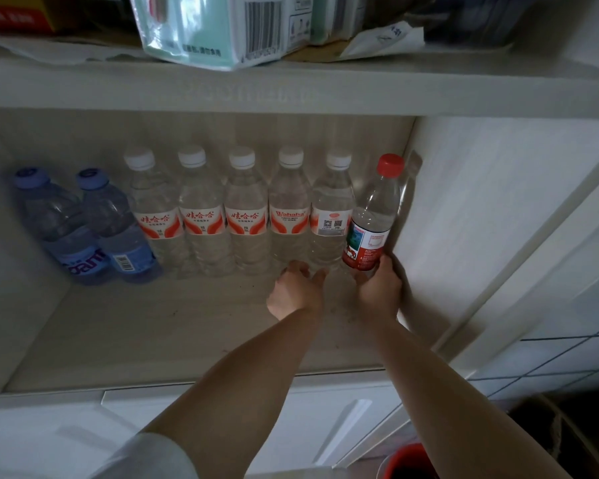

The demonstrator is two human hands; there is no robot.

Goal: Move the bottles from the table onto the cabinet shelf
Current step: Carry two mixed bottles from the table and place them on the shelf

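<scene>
Head view: right hand [379,288] fingers [388,262] wrap red-capped bottle [374,219] base.

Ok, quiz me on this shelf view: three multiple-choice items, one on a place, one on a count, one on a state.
1. Where in the row does the red-capped bottle stand?
A. Far left
B. Middle
C. Far right, by the cabinet wall

2. How many white-capped bottles are on the shelf?
A. Three
B. Five
C. Seven

3. What is the right hand doing?
A. Gripping the red-capped bottle's base
B. Resting flat on the shelf
C. Holding a blue-capped bottle

Key:
1 C, it ends the row next to the right wall.
2 B, five white caps sit between the two blue-capped bottles and the red one.
3 A, its fingers wrap the bottle's bottom, while the left hand touches the white-capped bottles' bases.
</scene>
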